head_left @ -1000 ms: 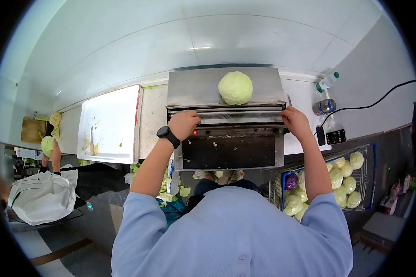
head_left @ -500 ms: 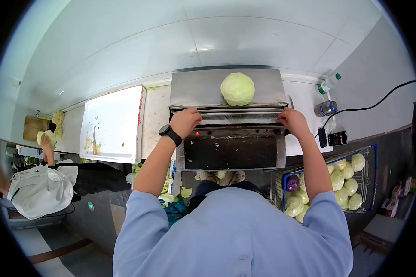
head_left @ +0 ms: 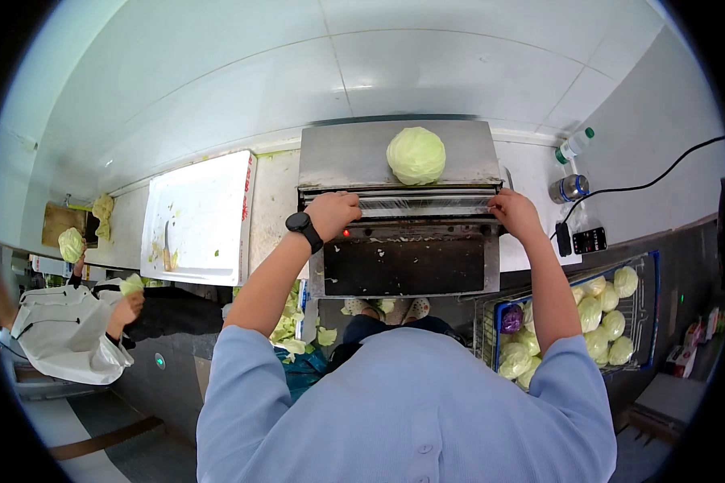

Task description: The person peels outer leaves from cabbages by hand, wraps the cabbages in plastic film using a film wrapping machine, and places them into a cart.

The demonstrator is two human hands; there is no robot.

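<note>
A wrapping machine (head_left: pixel 340 153) stands on the counter in front of me, with a strip of clear plastic film (head_left: pixel 427 207) stretched across its front slot. My left hand (head_left: pixel 333 214), with a black watch at the wrist, has its fingers closed at the film's left end. At the right end, my right hand (head_left: pixel 514 212) pinches the film between thumb and fingers. A peeled green cabbage (head_left: pixel 416 155) rests on the metal top, just beyond the film. Between my forearms lies the machine's dark plate (head_left: pixel 403 268), dotted with small scraps; a red light glows near my left hand.
Left of the machine sits a white tray (head_left: pixel 193 217) with a knife (head_left: pixel 167 245). A blue-edged cart (head_left: pixel 654 314) of cabbages stands right, below a phone (head_left: pixel 590 240) and bottles. A co-worker (head_left: pixel 72 330) handles a cabbage at far left. Leaves fill a bin by my feet.
My hands stay at the film's two ends, the left shifted slightly right along it. The co-worker's one hand has drawn back toward the body with a leaf, while the other holds the cabbage.
</note>
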